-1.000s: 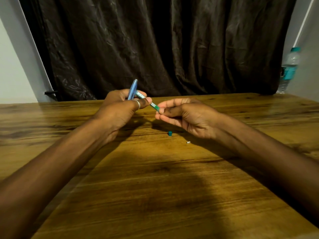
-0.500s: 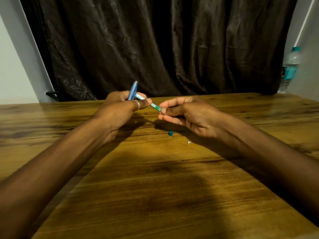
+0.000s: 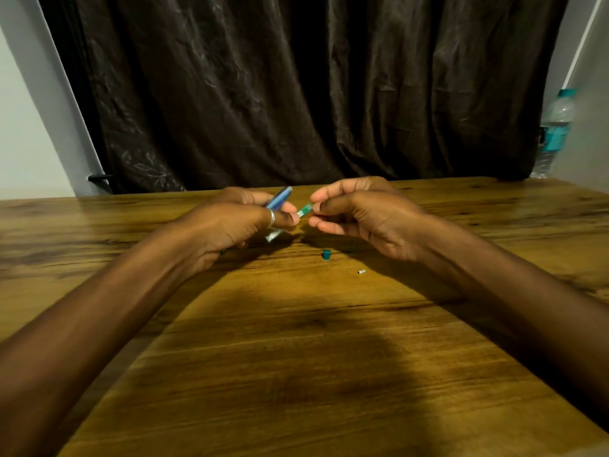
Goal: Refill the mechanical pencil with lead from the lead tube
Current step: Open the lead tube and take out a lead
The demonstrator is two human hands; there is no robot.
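Note:
My left hand point(image 3: 242, 222), a ring on one finger, grips two things at once: the blue mechanical pencil point(image 3: 280, 196), which leans up and to the right out of the fist, and the clear lead tube point(image 3: 304, 210). The tube's lower end shows under the fingers and its green end points at my right hand point(image 3: 365, 214). The right thumb and forefinger pinch at that green end. No lead is visible. A small green cap point(image 3: 326, 254) and a tiny white piece point(image 3: 361, 272) lie on the wooden table point(image 3: 296, 357) below the hands.
A dark curtain point(image 3: 296, 94) hangs behind the table's far edge. A water bottle point(image 3: 555, 130) with a teal label stands at the far right corner. White walls flank the curtain on both sides.
The lead tube has swung from sloping down to the right to sloping up to the right. The pencil leans further right. My right hand has risen slightly, still at the tube's end.

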